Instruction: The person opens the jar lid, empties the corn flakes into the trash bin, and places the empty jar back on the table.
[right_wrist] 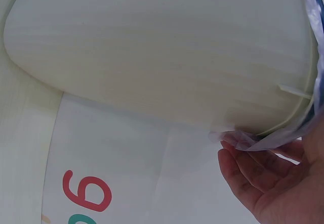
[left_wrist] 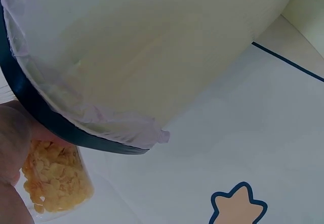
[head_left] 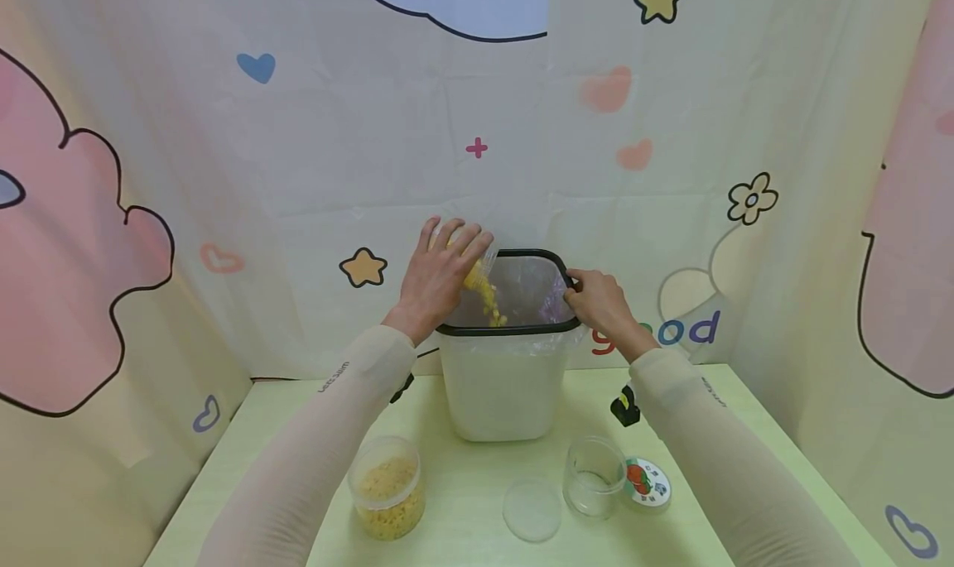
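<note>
My left hand [head_left: 441, 271] grips a clear plastic jar [head_left: 489, 260], tipped over the left side of a white trash bin [head_left: 503, 393]. Yellow flakes [head_left: 488, 298] fall from the jar's mouth into the bin, and more flakes [left_wrist: 56, 176] lie inside the jar in the left wrist view. A thin plastic bag [head_left: 553, 304] lines the bin under its black rim ring [head_left: 503, 331]. On the bin's right side, my right hand [head_left: 599, 304] holds the rim between thumb and fingers. In the right wrist view its fingers [right_wrist: 243, 176] curl beneath the bag's overhanging edge.
Near the front of the table stand a tub of yellow flakes [head_left: 389, 501], a clear round lid [head_left: 532, 509] and a clear jar without contents [head_left: 595, 478]. A printed lid [head_left: 647, 482] lies beside that jar. A small black object [head_left: 625, 406] is by my right sleeve. Behind hangs a patterned curtain [head_left: 335, 161].
</note>
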Tool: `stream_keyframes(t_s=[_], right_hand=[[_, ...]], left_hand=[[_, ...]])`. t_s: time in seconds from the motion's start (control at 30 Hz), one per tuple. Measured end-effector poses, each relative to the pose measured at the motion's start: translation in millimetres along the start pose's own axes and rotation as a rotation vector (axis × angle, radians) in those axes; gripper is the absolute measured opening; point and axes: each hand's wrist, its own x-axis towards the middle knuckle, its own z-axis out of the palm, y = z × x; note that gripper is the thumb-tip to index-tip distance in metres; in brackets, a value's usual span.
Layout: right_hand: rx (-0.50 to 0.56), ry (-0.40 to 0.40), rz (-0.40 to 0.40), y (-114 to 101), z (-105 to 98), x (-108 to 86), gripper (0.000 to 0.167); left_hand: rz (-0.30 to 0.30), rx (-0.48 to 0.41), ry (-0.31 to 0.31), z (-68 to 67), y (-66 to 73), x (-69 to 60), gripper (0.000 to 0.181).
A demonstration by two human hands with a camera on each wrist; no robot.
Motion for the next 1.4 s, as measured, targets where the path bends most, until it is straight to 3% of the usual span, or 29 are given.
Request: stream_keyframes(t_s=[0.33,0.9,1.4], right_hand=[[-0.001,0.003,-0.004,0.5,-0.5,0.0,0.052],[-0.008,0.009,-0.006,-0.2,-0.3,-0.1,0.052],[-0.008,0.005,0.006,-2.9,-1.9,-1.3,0.052]], left_hand=[[0.017,0.026,-0.009,-0.5,0.3,0.2,0.076],[0.051,0.069,0.026,-1.5,0.2,1.1,0.070],[0.069,0.114,-0.008,-3.1,-0.6,1.9,0.073]])
